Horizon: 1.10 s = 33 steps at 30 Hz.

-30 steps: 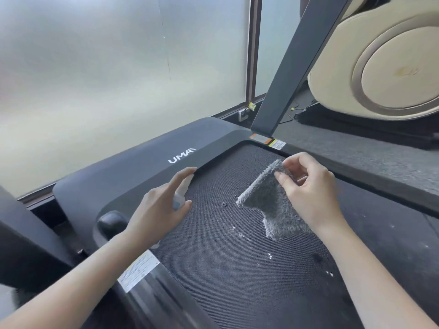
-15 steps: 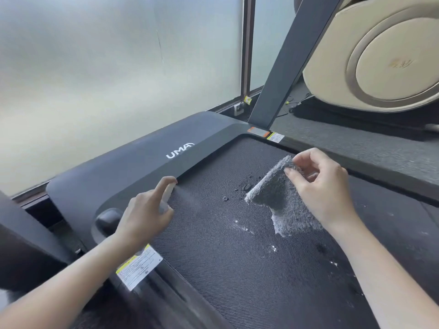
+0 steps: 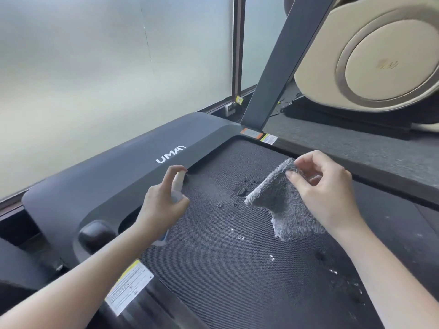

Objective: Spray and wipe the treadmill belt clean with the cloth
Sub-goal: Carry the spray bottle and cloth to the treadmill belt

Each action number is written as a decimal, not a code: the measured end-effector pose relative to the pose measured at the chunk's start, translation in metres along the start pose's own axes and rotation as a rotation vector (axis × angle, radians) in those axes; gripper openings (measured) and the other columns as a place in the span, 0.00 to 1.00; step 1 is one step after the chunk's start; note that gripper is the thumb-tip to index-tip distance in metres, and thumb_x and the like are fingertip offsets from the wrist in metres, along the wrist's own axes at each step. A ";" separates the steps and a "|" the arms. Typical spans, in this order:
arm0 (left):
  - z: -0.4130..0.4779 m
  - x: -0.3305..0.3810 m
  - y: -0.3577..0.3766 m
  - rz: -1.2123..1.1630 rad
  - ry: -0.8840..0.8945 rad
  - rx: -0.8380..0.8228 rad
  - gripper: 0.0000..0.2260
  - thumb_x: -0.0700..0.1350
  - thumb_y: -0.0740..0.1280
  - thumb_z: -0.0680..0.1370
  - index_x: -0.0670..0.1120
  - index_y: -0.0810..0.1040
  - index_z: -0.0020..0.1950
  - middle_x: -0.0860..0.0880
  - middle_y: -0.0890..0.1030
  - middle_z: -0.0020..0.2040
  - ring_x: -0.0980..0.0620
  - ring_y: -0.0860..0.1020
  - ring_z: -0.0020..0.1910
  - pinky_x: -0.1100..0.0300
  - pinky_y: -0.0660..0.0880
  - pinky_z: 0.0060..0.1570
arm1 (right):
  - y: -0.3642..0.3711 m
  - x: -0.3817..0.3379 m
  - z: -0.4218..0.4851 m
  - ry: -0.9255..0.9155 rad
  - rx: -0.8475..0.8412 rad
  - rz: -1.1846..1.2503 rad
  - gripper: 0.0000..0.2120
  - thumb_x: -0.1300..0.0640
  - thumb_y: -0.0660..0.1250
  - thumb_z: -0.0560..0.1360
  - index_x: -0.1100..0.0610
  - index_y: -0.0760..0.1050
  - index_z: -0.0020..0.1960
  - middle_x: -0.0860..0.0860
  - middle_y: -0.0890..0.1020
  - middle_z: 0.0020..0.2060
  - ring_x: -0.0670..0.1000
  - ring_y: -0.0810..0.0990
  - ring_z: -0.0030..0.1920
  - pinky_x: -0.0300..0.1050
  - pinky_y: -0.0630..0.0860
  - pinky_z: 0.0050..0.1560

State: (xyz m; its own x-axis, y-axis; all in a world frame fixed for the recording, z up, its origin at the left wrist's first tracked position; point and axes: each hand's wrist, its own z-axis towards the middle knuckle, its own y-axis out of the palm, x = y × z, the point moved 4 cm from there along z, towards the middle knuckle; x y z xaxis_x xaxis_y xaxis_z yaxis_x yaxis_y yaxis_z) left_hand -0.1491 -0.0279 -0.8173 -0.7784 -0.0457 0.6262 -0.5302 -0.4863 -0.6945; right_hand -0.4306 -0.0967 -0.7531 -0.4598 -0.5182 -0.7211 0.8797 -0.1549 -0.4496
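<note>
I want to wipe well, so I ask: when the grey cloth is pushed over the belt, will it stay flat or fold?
The grey cloth probably is floppy: it hangs limp from the right hand. Its fluffy pile likely drags on the textured treadmill belt, so it may bunch unless pressed flat.

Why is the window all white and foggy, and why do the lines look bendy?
Head view: daylight glows through the frosted window, so nothing outside shows; the wide lens bends the treadmill belt edges; the spray bottle in the left hand looks blurred.

Dirt clumps [image 3: 241, 192] lie on the belt [image 3: 225, 269], left of the cloth [image 3: 285, 200].
</note>
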 end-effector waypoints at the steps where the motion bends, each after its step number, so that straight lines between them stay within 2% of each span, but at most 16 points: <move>1: 0.004 0.001 0.003 -0.012 0.011 -0.032 0.22 0.35 0.64 0.72 0.54 0.67 0.62 0.47 0.76 0.25 0.46 0.77 0.28 0.50 0.78 0.36 | -0.001 0.001 0.002 0.001 0.006 -0.005 0.05 0.60 0.72 0.71 0.55 0.76 0.42 0.43 0.78 0.34 0.39 0.74 0.35 0.28 0.69 0.36; 3: 0.013 0.004 0.012 0.008 0.059 -0.092 0.23 0.36 0.64 0.73 0.54 0.66 0.64 0.47 0.79 0.28 0.48 0.78 0.31 0.49 0.79 0.40 | -0.002 0.003 0.004 0.002 0.014 -0.016 0.05 0.60 0.72 0.71 0.55 0.76 0.42 0.43 0.78 0.34 0.39 0.74 0.34 0.28 0.69 0.35; 8: 0.054 0.013 0.037 0.129 0.097 -0.104 0.23 0.37 0.63 0.73 0.53 0.65 0.65 0.53 0.76 0.30 0.49 0.76 0.34 0.56 0.74 0.38 | -0.003 0.009 0.009 0.008 0.022 -0.022 0.07 0.60 0.72 0.70 0.53 0.75 0.41 0.45 0.79 0.34 0.42 0.73 0.33 0.29 0.69 0.35; 13: 0.093 0.016 0.063 0.092 0.027 0.007 0.22 0.38 0.62 0.72 0.54 0.66 0.63 0.47 0.79 0.38 0.42 0.76 0.39 0.52 0.76 0.40 | -0.003 0.017 0.015 0.023 0.029 -0.039 0.06 0.61 0.72 0.70 0.53 0.75 0.41 0.46 0.79 0.34 0.43 0.74 0.34 0.31 0.70 0.35; 17: 0.126 0.025 0.088 0.137 0.039 -0.057 0.24 0.38 0.61 0.71 0.56 0.63 0.63 0.43 0.79 0.41 0.39 0.76 0.42 0.48 0.77 0.43 | 0.001 0.024 0.023 0.040 0.016 -0.044 0.06 0.61 0.72 0.70 0.55 0.75 0.40 0.46 0.79 0.35 0.43 0.73 0.34 0.31 0.69 0.36; 19: 0.144 0.033 0.099 0.155 0.064 -0.076 0.24 0.38 0.61 0.72 0.56 0.63 0.65 0.43 0.79 0.42 0.39 0.76 0.43 0.48 0.77 0.43 | 0.003 0.029 0.028 0.040 0.015 -0.054 0.06 0.62 0.72 0.70 0.55 0.75 0.40 0.46 0.79 0.34 0.42 0.73 0.34 0.29 0.69 0.36; 22: 0.165 0.046 0.115 0.181 0.099 -0.092 0.24 0.38 0.61 0.72 0.54 0.63 0.65 0.42 0.79 0.42 0.40 0.77 0.42 0.50 0.77 0.41 | 0.006 0.038 0.032 0.043 0.006 -0.067 0.06 0.62 0.72 0.70 0.55 0.75 0.40 0.46 0.79 0.34 0.42 0.74 0.34 0.29 0.69 0.36; 25: 0.176 0.055 0.130 0.160 0.092 -0.071 0.23 0.37 0.60 0.72 0.54 0.64 0.65 0.43 0.77 0.39 0.41 0.75 0.40 0.53 0.72 0.35 | 0.007 0.045 0.036 0.050 0.004 -0.079 0.06 0.61 0.72 0.70 0.55 0.75 0.40 0.45 0.79 0.34 0.41 0.74 0.35 0.29 0.69 0.37; 28: 0.178 0.057 0.140 0.125 0.055 -0.020 0.21 0.37 0.60 0.72 0.53 0.66 0.63 0.43 0.76 0.38 0.40 0.74 0.39 0.54 0.69 0.35 | 0.006 0.050 0.042 0.056 0.011 -0.068 0.06 0.61 0.72 0.70 0.55 0.74 0.39 0.46 0.79 0.33 0.42 0.74 0.35 0.29 0.69 0.37; 31: 0.177 0.059 0.150 0.158 0.096 -0.077 0.23 0.38 0.61 0.72 0.53 0.64 0.65 0.43 0.78 0.40 0.40 0.75 0.40 0.53 0.73 0.37 | 0.005 0.054 0.047 0.064 0.022 -0.051 0.06 0.62 0.71 0.71 0.55 0.75 0.39 0.46 0.79 0.33 0.42 0.74 0.35 0.29 0.69 0.36; 33: 0.175 0.064 0.152 0.133 0.130 -0.156 0.25 0.39 0.61 0.71 0.55 0.64 0.66 0.45 0.77 0.38 0.41 0.76 0.39 0.51 0.77 0.39 | 0.003 0.055 0.049 0.068 0.035 -0.045 0.06 0.62 0.72 0.71 0.55 0.75 0.39 0.46 0.78 0.33 0.42 0.74 0.34 0.29 0.69 0.35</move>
State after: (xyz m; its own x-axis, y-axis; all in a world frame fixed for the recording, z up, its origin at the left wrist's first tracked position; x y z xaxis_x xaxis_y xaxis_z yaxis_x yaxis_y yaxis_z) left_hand -0.2203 -0.2569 -0.8209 -0.8761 0.0170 0.4819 -0.4580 -0.3419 -0.8206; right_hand -0.4479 -0.1667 -0.7685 -0.5052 -0.4523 -0.7349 0.8610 -0.2070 -0.4645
